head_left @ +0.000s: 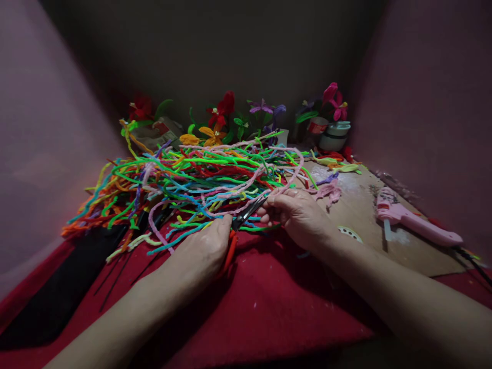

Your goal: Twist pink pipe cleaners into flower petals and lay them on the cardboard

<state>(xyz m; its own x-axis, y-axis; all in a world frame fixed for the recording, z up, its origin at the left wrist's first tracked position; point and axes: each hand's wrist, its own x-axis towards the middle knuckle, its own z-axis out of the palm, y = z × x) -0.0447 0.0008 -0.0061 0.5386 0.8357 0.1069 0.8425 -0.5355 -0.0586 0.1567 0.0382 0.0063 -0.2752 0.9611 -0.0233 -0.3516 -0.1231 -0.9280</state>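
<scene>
My left hand (209,246) is closed around the red handles of a pair of scissors (231,249). The dark blades point up and right, their tips close to the fingers of my right hand (294,212). Between its thumb and fingers my right hand pinches a pale pink pipe cleaner (300,164), which loops up and over the pile. Whether the blades touch the pipe cleaner I cannot tell. Just beyond both hands spreads a heap of many-coloured pipe cleaners (215,171), in green, blue, red, orange and yellow.
A pink glue gun (418,220) lies on a cardboard sheet (353,205) at the right, its cord running off right. Pipe-cleaner flowers (217,115) and a pale jar (335,136) stand along the back. A black strip (69,287) lies on the red cloth (269,302) at left.
</scene>
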